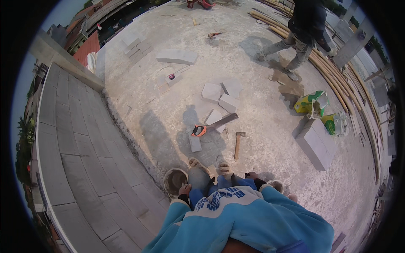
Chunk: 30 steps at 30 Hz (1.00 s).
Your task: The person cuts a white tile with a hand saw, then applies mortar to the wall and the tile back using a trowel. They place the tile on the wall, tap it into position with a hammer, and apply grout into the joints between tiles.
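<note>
My left hand (184, 190) is closed at the inner rim of a round, mortar-stained bucket (170, 175) by my left leg. My right hand (252, 175) rests by my right thigh with its fingers curled; whatever it may hold is too small to make out. Just beyond my right sleeve, part of a second round container (277, 184) shows. Ahead of my feet lies a handsaw (223, 122) with an orange and black handle, resting across cut pieces of block. A hammer (238, 145) with a wooden handle lies to the right of the saw.
A wall of grey blocks (90, 156) runs along my left. Cut light blocks (211, 92) lie ahead, and a large block stack (316, 143) stands right, beside green-yellow bags (311, 103). Another person (301, 38) walks at the far right near long bamboo poles (333, 76).
</note>
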Each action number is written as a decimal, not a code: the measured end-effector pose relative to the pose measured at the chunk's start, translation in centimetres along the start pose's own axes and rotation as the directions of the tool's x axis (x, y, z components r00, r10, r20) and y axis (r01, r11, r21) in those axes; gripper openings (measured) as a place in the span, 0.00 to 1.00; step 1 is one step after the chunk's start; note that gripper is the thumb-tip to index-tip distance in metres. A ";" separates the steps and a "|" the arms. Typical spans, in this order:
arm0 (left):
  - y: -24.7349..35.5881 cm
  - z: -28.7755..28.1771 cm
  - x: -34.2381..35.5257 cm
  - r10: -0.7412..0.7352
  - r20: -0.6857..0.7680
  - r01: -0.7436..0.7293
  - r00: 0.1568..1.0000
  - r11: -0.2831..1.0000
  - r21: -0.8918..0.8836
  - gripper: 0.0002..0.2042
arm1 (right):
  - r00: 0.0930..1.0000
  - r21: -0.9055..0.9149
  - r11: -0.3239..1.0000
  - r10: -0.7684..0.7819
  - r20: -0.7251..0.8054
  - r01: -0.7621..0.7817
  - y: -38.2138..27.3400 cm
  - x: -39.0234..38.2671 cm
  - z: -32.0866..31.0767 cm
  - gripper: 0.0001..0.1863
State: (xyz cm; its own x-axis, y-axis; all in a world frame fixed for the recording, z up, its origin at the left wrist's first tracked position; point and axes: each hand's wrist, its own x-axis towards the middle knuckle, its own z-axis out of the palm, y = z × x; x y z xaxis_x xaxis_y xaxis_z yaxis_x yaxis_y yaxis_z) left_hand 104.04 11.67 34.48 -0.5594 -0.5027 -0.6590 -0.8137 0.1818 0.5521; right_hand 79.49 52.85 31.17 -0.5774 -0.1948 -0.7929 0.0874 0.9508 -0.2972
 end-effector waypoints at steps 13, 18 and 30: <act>-9.4 -12.4 12.1 -0.409 0.169 0.442 0.897 0.808 -0.390 0.35 | 0.973 0.154 0.968 0.213 -0.087 -0.198 -25.8 7.4 -9.8 0.08; -10.5 -28.2 20.1 -0.115 0.201 -0.044 0.973 0.761 0.647 0.21 | 0.339 0.256 0.223 -0.551 -0.763 0.941 -60.7 -1.1 -17.9 0.27; -0.9 -59.6 43.2 -0.271 -0.391 0.210 0.880 0.958 -0.194 0.20 | -0.626 -0.349 -0.903 0.123 -0.770 0.251 -102.9 -23.8 -31.2 0.25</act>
State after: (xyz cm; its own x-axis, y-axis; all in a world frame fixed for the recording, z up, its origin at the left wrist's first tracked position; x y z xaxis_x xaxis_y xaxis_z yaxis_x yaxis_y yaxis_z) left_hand 90.02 -60.57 35.98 -0.2098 -0.8217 -0.5300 -0.8665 -0.0949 0.4900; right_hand 58.89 -32.84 97.23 -0.2523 0.4245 0.8695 -0.5075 -0.8232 0.2547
